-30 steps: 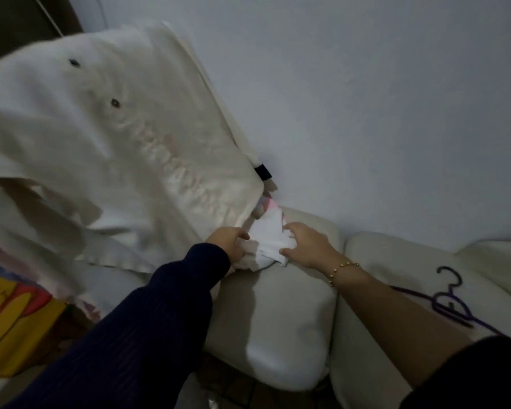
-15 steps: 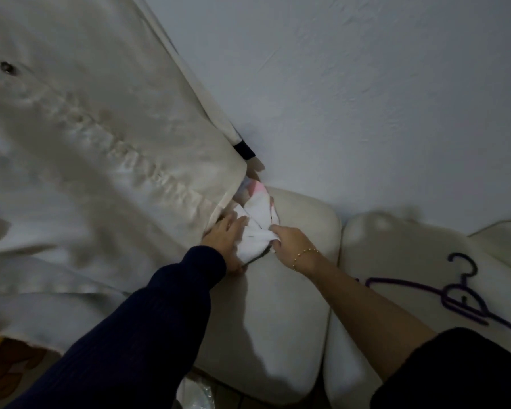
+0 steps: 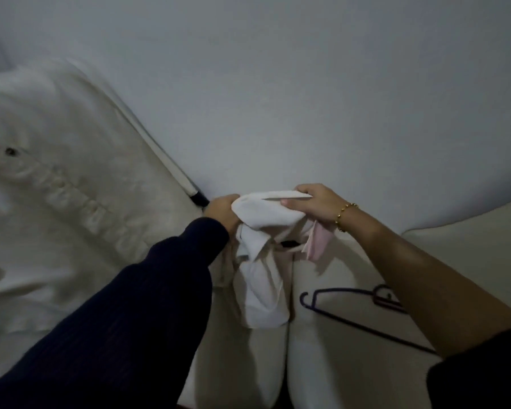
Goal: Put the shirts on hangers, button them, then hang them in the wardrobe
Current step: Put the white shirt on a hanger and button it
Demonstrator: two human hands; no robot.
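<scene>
In left hand (image 3: 222,212), right hand (image 3: 313,205): shirt (image 3: 261,290)

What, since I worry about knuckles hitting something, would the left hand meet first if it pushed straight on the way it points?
Apart from the white shirt it grips, the left hand would probably meet the grey wall behind the sofa first; depth is unclear.

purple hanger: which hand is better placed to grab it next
Probably the right hand: the purple hanger lies on the cushion directly below the right forearm, while the left hand grips the shirt farther off. Both hands hold the shirt now.
</scene>
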